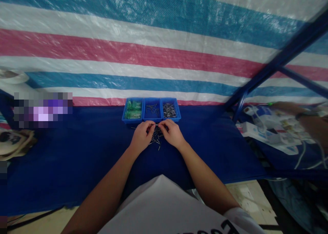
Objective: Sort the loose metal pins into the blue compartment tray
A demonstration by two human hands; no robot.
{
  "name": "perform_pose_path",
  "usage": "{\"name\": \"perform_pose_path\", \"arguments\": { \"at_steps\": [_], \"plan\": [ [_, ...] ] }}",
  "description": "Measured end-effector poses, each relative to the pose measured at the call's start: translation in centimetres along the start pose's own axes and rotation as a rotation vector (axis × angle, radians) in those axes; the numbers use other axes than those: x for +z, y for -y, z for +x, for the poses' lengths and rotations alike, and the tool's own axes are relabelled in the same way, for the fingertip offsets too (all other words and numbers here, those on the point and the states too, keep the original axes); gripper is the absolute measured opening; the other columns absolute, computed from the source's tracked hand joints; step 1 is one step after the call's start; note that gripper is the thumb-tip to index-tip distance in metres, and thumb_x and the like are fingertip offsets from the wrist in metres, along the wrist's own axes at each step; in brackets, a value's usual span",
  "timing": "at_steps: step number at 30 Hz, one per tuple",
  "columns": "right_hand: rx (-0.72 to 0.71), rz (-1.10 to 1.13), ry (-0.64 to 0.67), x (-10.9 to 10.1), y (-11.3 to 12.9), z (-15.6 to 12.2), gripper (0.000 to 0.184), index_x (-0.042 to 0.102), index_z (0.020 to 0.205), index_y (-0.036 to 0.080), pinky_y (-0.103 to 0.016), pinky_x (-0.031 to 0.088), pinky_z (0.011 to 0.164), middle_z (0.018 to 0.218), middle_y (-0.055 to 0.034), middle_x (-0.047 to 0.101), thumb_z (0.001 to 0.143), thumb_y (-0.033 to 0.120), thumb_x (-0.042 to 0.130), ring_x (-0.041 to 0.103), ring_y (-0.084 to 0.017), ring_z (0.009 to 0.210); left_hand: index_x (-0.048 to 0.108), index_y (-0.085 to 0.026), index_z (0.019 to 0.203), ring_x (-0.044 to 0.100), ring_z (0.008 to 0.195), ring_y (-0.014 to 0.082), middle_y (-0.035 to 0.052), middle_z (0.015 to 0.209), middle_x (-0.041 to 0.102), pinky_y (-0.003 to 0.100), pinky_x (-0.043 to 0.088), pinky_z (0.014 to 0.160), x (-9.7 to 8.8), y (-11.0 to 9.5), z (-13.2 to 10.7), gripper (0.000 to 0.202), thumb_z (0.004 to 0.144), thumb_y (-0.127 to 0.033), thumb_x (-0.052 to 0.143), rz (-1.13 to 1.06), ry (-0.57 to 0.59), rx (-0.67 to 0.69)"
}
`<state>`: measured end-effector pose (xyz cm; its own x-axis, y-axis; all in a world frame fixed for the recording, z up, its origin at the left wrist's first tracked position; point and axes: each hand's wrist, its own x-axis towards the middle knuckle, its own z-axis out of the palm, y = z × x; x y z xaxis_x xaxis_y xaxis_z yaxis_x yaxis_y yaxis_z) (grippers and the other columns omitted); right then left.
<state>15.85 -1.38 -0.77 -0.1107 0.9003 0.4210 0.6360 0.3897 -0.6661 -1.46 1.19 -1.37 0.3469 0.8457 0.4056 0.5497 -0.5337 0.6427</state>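
My left hand (140, 136) and my right hand (172, 133) meet above the blue cloth, just in front of a blue plastic tray (151, 120) with three compartments. Their fingertips pinch a thin metal pin (156, 125) from either end. Under and between my hands lies a loose scatter of similar pins (155, 140), partly hidden by my fingers. The tray's left compartment holds green items (133, 110), while dark metal pins (152, 110) and more metal pins (169, 110) lie in the other two.
A striped tarp (128, 63) hangs behind the blue cloth (77, 158). A blue metal frame (279, 59) crosses the right side. Beyond it, a co-worker's forearm with a wristwatch (306, 116) lies above a power strip (266, 133) and white cables.
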Motion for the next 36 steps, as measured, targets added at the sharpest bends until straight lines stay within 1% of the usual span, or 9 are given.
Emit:
{"name": "perform_pose_path", "arguments": {
  "at_steps": [3,6,13,16,21,26,29,32,36],
  "plan": [
    [-0.003,0.001,-0.010,0.09,-0.18,-0.01,0.012,0.065,0.088,0.019,-0.032,0.048,0.079,0.084,-0.0051,0.066,0.093,0.025,0.055,0.059,-0.019,0.084,0.060,-0.019,0.092,0.061,0.081,0.0182,0.0051,0.088,0.067,0.032,0.047,0.077,0.04,0.15,0.01,0.022,0.094,-0.032,0.043,0.002,0.025,0.002],
    [-0.021,0.012,-0.025,0.20,-0.35,0.00,0.011,0.066,0.090,0.020,-0.032,0.048,0.080,0.087,-0.0051,0.067,0.092,0.023,0.056,0.060,-0.019,0.085,0.059,-0.018,0.089,0.060,0.080,0.0198,0.0060,0.083,0.066,0.034,0.046,0.076,0.04,0.34,0.04,0.025,0.095,-0.032,0.039,0.029,0.034,-0.033],
    [-0.026,0.013,-0.053,0.14,-0.30,0.04,0.010,0.067,0.090,0.020,-0.032,0.048,0.083,0.088,-0.0052,0.067,0.091,0.020,0.057,0.060,-0.019,0.088,0.060,-0.018,0.086,0.059,0.076,0.0191,0.0049,0.077,0.063,0.033,0.045,0.074,0.07,0.40,0.05,0.028,0.095,-0.036,0.040,0.040,-0.002,-0.075],
    [-0.012,0.000,-0.054,0.04,-0.28,-0.01,0.011,0.066,0.089,0.019,-0.032,0.047,0.082,0.087,-0.0056,0.067,0.092,0.021,0.055,0.060,-0.019,0.087,0.061,-0.018,0.090,0.060,0.076,0.0180,0.0047,0.080,0.064,0.032,0.046,0.074,0.06,0.31,0.06,0.027,0.095,-0.036,0.042,0.003,-0.010,-0.077],
    [0.004,-0.023,-0.046,-0.04,-0.45,-0.03,0.017,0.065,0.084,0.020,-0.033,0.046,0.080,0.083,-0.0056,0.066,0.094,0.022,0.051,0.059,-0.020,0.085,0.064,-0.019,0.096,0.061,0.079,0.0176,0.0050,0.086,0.068,0.032,0.048,0.077,0.06,0.09,0.01,0.025,0.094,-0.035,0.045,-0.033,-0.001,-0.042],
    [0.000,-0.021,0.007,0.01,-0.33,-0.04,0.019,0.064,0.084,0.020,-0.032,0.046,0.078,0.083,-0.0051,0.065,0.096,0.022,0.049,0.058,-0.019,0.084,0.063,-0.020,0.105,0.063,0.080,0.0166,0.0043,0.091,0.070,0.030,0.049,0.075,0.18,-0.02,-0.07,0.023,0.093,-0.033,0.047,-0.068,-0.016,-0.039],
    [-0.007,-0.015,0.013,0.03,-0.24,-0.06,0.019,0.064,0.084,0.019,-0.033,0.046,0.079,0.084,-0.0054,0.065,0.096,0.023,0.049,0.058,-0.019,0.085,0.062,-0.020,0.100,0.064,0.082,0.0168,0.0047,0.093,0.070,0.030,0.048,0.077,0.21,0.01,-0.06,0.022,0.094,-0.031,0.045,-0.069,0.000,-0.026],
    [-0.021,-0.001,-0.001,0.05,-0.23,-0.07,0.016,0.065,0.087,0.020,-0.033,0.047,0.081,0.086,-0.0055,0.066,0.095,0.023,0.051,0.059,-0.019,0.086,0.061,-0.019,0.093,0.063,0.079,0.0171,0.0046,0.087,0.068,0.030,0.047,0.074,0.22,0.06,-0.04,0.022,0.094,-0.033,0.044,-0.037,0.007,-0.043],
    [-0.052,0.036,-0.002,0.14,-0.16,-0.08,0.009,0.066,0.093,0.021,-0.033,0.048,0.082,0.089,-0.0049,0.067,0.091,0.026,0.059,0.059,-0.019,0.088,0.060,-0.019,0.084,0.060,0.075,0.0173,0.0036,0.078,0.064,0.031,0.045,0.072,0.26,0.12,-0.09,0.027,0.095,-0.036,0.041,0.016,0.010,-0.044]
  ]
}}
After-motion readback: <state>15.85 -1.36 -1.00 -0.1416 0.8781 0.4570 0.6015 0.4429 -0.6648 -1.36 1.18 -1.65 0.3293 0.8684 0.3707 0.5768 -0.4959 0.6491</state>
